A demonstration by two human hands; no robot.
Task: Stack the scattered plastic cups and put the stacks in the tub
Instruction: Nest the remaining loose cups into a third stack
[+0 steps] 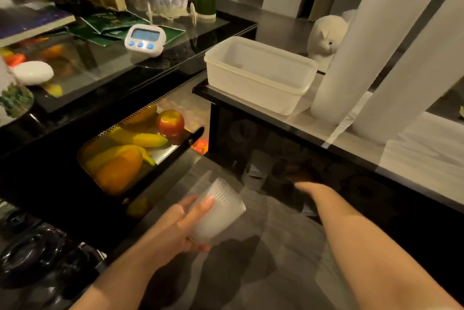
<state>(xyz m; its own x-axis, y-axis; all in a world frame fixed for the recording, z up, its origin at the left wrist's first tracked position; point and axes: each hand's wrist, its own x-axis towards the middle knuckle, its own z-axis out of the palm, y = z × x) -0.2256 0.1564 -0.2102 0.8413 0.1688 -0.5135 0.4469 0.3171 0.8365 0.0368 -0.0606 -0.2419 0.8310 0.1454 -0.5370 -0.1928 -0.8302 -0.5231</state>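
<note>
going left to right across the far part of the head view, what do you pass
white egg-shaped object → white timer with blue buttons → white plastic tub → white cat figurine

Ribbed cup (218,211) tilted; tub (258,75) upright.

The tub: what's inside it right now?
The tub shows only bare white floor and walls, no cups. Its near wall hides the closest strip of floor.
</note>
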